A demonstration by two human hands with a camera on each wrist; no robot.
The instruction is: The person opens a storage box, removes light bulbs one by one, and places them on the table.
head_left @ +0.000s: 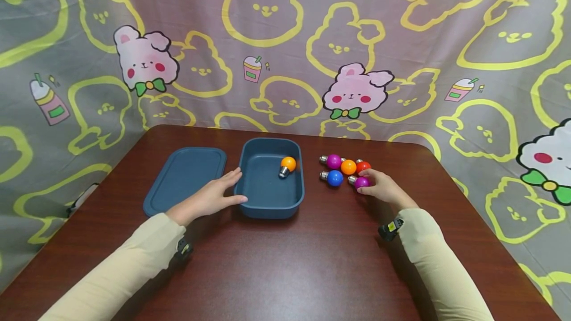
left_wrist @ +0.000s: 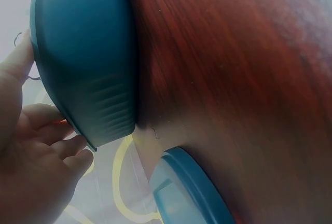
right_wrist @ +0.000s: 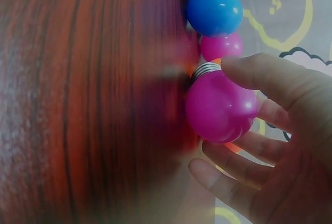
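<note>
My left hand (head_left: 216,195) is at the left side of a blue-grey plastic box (head_left: 272,212), fingers and thumb spread along its rim. In the left wrist view the fingertips touch the box wall (left_wrist: 88,53). Inside the box lies one orange light bulb (head_left: 288,164). On the right, my right hand (head_left: 384,187) has its thumb and fingers round a purple light bulb (right_wrist: 220,107), which is low at the table. Beside it sit a blue bulb (head_left: 334,178), another purple bulb (head_left: 333,161), an orange bulb (head_left: 348,167) and a red bulb (head_left: 363,166), partly hidden by the hand.
A flat blue-grey lid (head_left: 187,177) lies on the brown wooden table (head_left: 285,266), left of the box. Behind the table hangs a patterned cloth (head_left: 285,53) with cartoon figures. Each wrist carries a small black device (head_left: 390,229).
</note>
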